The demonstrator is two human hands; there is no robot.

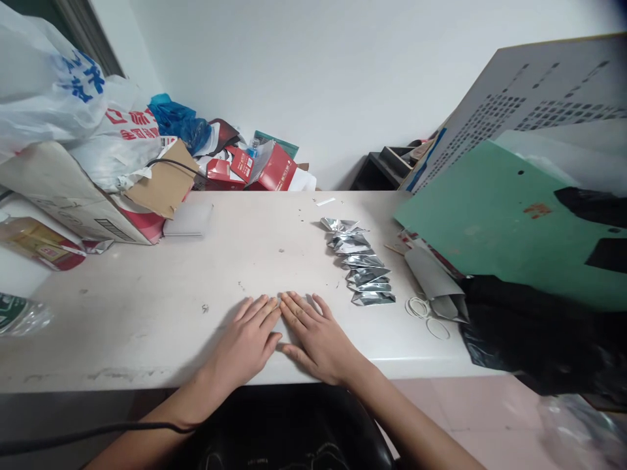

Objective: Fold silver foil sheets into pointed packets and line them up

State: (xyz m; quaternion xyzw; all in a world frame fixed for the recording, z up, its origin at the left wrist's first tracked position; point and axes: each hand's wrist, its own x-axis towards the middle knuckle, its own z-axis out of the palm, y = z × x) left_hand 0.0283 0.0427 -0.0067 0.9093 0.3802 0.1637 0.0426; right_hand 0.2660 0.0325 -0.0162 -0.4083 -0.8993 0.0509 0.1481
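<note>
My left hand [249, 339] lies palm down on the white table [245, 261] near its front edge, fingers stretched out. Beside it my right hand [316, 336] rests the same way, and the index fingertips of both hands meet or nearly meet. Neither hand shows anything held; what may lie under the palms is hidden. To the right of my right hand, a row of folded silver foil pieces [365, 271] overlaps in a slanting line running away from me.
At left stand a cardboard box [83, 196], plastic bags [44, 78] and bottles [22, 316]. Red boxes [274, 166] are piled at the back. On the right are a green board [514, 222], white rings [417, 307] and a black bag [519, 333].
</note>
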